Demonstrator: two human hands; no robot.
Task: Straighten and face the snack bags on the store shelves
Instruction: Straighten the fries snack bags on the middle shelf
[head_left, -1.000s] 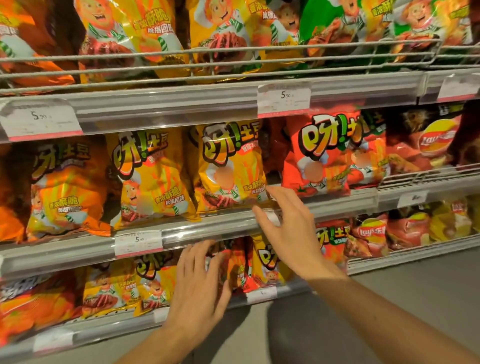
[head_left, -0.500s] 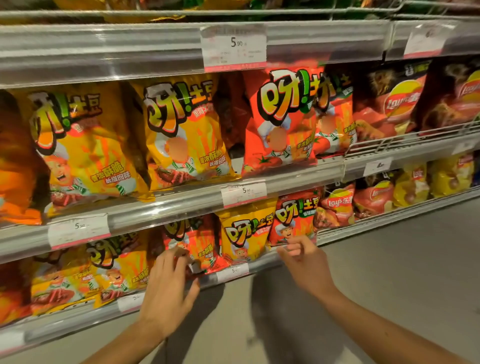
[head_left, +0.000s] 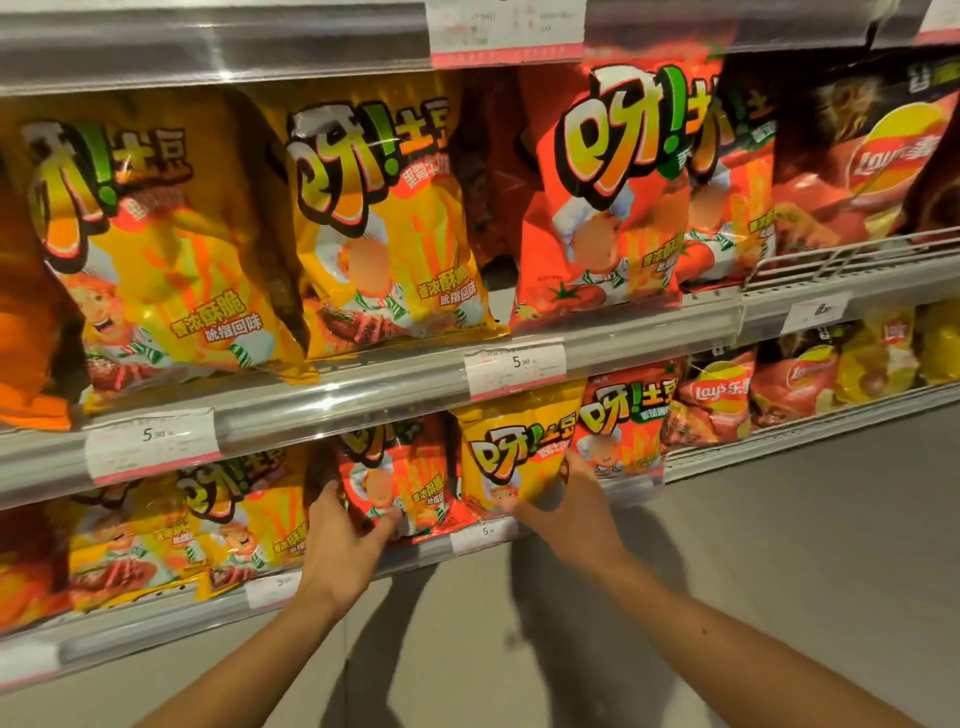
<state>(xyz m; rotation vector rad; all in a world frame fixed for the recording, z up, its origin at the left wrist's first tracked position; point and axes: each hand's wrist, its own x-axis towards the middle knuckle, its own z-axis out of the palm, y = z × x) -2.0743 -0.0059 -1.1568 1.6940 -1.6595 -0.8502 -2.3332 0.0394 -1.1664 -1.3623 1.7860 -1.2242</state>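
left hand (head_left: 340, 543) gripping red bag (head_left: 410, 480), right hand (head_left: 563, 506) holding yellow bag (head_left: 511, 449) (bottom shelf)

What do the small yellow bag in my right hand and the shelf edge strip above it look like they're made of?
Small yellow bag: glossy plastic film, probably; it crinkles and catches glare. Shelf edge strip: looks like clear shiny plastic over grey metal, judging by the highlights; unsure.
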